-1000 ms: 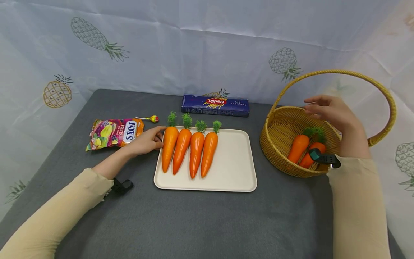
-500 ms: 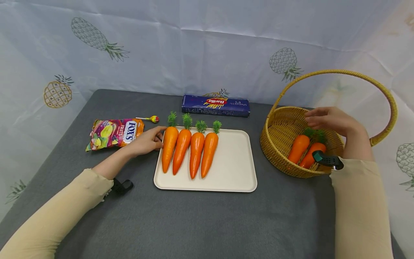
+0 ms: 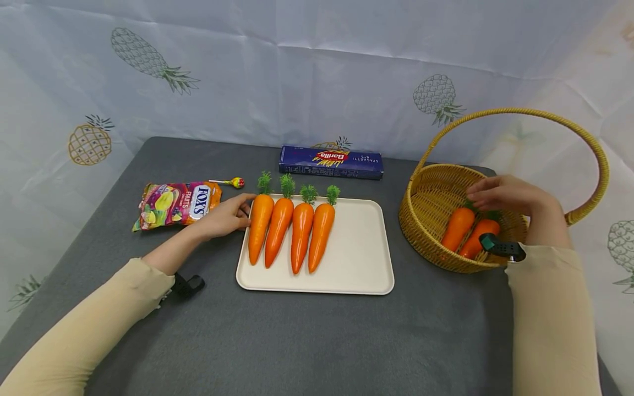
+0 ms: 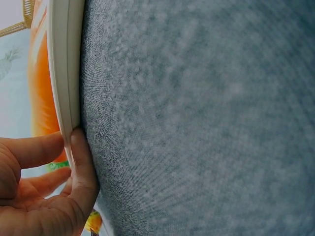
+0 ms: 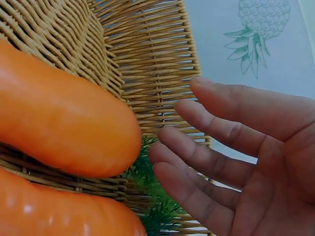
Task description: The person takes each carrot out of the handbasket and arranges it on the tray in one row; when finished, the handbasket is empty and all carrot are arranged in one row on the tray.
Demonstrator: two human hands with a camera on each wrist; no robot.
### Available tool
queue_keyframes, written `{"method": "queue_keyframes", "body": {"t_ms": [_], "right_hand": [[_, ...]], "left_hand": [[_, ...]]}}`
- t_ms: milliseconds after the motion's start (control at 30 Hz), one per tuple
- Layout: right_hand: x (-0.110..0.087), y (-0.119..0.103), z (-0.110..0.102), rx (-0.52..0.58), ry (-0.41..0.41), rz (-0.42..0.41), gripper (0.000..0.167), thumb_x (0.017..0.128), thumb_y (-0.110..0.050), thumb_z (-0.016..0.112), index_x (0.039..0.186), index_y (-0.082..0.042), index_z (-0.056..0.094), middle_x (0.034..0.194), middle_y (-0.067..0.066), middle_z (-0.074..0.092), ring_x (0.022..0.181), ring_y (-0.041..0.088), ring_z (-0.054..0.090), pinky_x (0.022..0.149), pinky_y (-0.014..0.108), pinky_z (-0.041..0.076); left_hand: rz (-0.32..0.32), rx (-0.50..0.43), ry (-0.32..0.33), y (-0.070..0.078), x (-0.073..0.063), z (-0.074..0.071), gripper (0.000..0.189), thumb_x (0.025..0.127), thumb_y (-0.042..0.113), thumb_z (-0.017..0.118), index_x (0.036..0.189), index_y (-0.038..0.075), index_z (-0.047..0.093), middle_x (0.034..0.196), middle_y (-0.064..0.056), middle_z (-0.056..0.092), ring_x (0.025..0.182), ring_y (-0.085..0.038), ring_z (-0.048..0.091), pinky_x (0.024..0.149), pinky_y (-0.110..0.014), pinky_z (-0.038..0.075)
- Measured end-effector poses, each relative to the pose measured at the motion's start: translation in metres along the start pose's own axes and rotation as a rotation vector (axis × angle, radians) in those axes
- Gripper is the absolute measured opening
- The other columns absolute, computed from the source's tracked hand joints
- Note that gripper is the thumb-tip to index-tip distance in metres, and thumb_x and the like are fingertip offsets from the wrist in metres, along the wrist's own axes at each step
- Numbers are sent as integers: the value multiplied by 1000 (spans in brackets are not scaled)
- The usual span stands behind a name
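Head view, left to right: the left hand [image 3: 225, 215] pinches the left rim of a tray [image 3: 359, 247], probably light and stiff, best held at that edge. Four carrots [image 3: 279, 231] lie side by side on it; glossy and smooth, they look firm but slippery, so their thick ends suit a grip. Farther right, a wicker basket [image 3: 431, 187] holds two more carrots [image 3: 458, 226]; the right hand [image 3: 510, 195], thumb and fingers apart, gripping nothing, hangs by their leafy tops [image 5: 162, 206], likely soft and easily bent.

Four green-topped orange carrots [image 3: 301, 237] lie on the cream tray [image 3: 358, 248], two others [image 3: 458, 226] inside the wicker basket [image 3: 430, 190]
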State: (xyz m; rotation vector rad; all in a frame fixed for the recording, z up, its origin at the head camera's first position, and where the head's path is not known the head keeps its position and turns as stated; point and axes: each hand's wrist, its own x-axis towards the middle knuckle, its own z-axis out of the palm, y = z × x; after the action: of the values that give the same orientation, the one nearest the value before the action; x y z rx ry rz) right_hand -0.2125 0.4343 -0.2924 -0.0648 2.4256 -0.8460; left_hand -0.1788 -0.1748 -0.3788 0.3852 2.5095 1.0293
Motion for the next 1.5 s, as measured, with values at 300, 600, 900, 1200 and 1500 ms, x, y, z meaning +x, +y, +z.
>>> {"method": "queue_keyframes", "body": {"t_ms": [300, 600, 900, 1200, 1500], "right_hand": [[2, 5, 3, 39, -37, 35, 47, 99, -27, 59, 134, 3, 52, 105, -23, 65, 96, -4, 64, 86, 21, 55], [3, 4, 8, -18, -56, 64, 41, 95, -28, 64, 123, 1, 57, 104, -10, 65, 93, 1, 65, 84, 23, 55], [11, 4, 16, -16, -53, 62, 38, 94, -27, 65, 116, 1, 55, 101, -2, 59, 88, 7, 63, 81, 27, 55], [18, 0, 20, -9, -112, 74, 26, 97, -29, 61, 91, -4, 59, 82, -2, 57, 76, 9, 59, 77, 26, 54], [23, -3, 27, -19, -122, 105, 34, 97, -36, 60, 97, -3, 68, 83, -6, 63, 78, 7, 63, 79, 24, 55]], "left_hand": [[11, -13, -1, -1, 0, -1, 64, 93, 7, 57, 150, -3, 30, 109, -19, 53, 86, -24, 51, 72, -28, 45], [16, -18, -4, 1, -2, 0, 64, 93, 8, 58, 150, -3, 31, 109, -19, 53, 87, -23, 51, 73, -29, 44], [5, -7, -2, 0, -1, -1, 64, 93, 8, 57, 150, -2, 31, 109, -19, 54, 86, -23, 52, 73, -29, 45], [9, -7, -2, -1, -1, -1, 64, 93, 7, 57, 150, -2, 30, 108, -19, 54, 84, -22, 51, 72, -28, 45], [17, -5, -5, -2, 0, -1, 64, 93, 7, 57, 150, -3, 30, 108, -18, 53, 85, -23, 51, 72, -28, 45]]}}
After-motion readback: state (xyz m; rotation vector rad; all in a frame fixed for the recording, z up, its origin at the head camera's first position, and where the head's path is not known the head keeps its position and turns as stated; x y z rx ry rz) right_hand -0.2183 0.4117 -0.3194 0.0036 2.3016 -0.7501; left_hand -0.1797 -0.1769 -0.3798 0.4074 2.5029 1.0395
